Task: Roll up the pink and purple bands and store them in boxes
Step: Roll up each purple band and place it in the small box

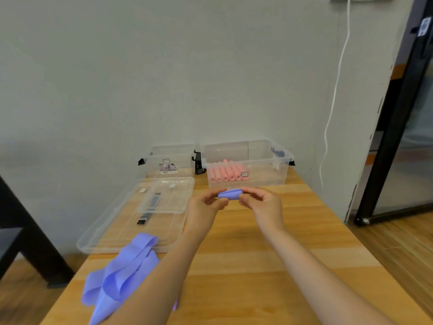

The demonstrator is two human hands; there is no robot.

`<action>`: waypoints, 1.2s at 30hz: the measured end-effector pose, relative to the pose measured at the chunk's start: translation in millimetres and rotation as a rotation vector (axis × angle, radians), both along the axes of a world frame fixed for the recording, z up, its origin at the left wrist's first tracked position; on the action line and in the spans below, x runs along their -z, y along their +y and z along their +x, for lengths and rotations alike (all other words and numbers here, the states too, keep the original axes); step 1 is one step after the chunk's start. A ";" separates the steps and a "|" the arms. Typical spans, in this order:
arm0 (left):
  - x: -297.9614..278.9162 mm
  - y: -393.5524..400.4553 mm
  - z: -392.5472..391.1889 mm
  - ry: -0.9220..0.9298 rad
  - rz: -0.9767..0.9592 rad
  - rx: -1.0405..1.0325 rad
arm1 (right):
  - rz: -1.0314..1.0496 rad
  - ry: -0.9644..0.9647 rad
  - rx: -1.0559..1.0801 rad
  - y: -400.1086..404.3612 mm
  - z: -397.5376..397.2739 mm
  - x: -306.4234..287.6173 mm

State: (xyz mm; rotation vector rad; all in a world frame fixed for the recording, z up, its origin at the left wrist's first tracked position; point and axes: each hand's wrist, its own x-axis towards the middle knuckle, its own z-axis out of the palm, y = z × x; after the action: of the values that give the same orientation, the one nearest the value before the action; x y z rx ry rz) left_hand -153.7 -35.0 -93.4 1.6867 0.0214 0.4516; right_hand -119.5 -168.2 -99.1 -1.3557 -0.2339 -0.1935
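A small rolled purple band (230, 194) is held above the table between both hands. My left hand (206, 205) pinches its left end and my right hand (262, 205) pinches its right end. A pile of loose purple bands (121, 273) lies on the table at the near left, partly under my left forearm. Several rolled pink bands (226, 175) lie in a row inside the clear box (278, 174) at the back right. A second clear box (152, 161) stands at the back left with only a label card visible in it.
Two clear lids (110, 231) lie stacked on the table's left side, in front of the left box. A white cable (335, 95) hangs down the wall. A black door frame (393, 137) stands to the right. The wooden table (269, 266) ends close on the right.
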 end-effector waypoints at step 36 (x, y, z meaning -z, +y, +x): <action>-151.2 260.1 296.1 0.380 -0.332 -0.211 | -0.513 0.185 -0.182 277.6 300.2 -138.0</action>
State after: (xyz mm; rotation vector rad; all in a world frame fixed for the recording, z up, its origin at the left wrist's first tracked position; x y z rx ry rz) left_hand 142.4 225.1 57.7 1.4242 0.5297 0.2595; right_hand 180.7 109.4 38.9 -1.8380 -0.2594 0.1576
